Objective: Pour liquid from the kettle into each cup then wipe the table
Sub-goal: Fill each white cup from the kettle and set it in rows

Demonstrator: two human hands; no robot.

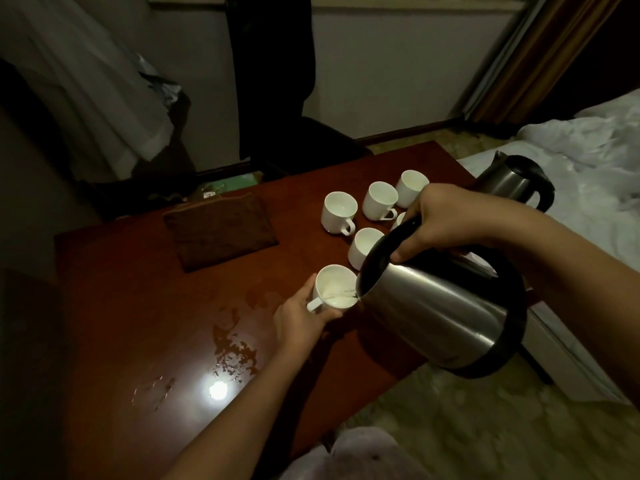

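Six white cups showed in the head view on the reddish-brown table (pixel 121 306), though one of them was mostly hidden behind the right hand (pixel 446 220). The near cup (pixel 336 287) stood apart from the rest, toward the person, with the left hand (pixel 299 318) wrapped round its near side beside the handle, fingers curled against the wall: that grip was grasping the cup. The right grip was clenched round the black handle of the steel kettle (pixel 440 313), which was tilted spout-down so that its lip hung just over the near cup's rim; a thin stream of liquid ran from the spout into the cup, where a pale pool had gathered. Just beyond the spout stood another cup (pixel 363 247), partly covered by the kettle's top. Farther back sat a row of three cups: the left one (pixel 337 213), the middle one (pixel 381 200) and the right one (pixel 412 185).

A folded brown cloth (pixel 221 232) lay flat on the table to the left of the cups, well apart from them. Spilled liquid (pixel 235 348) spread in patches on the table left of the left forearm, near a bright reflection of a lamp. A second steel kettle (pixel 512 181) stood upright at the far right edge, beside a bed with white bedding (pixel 588 161).
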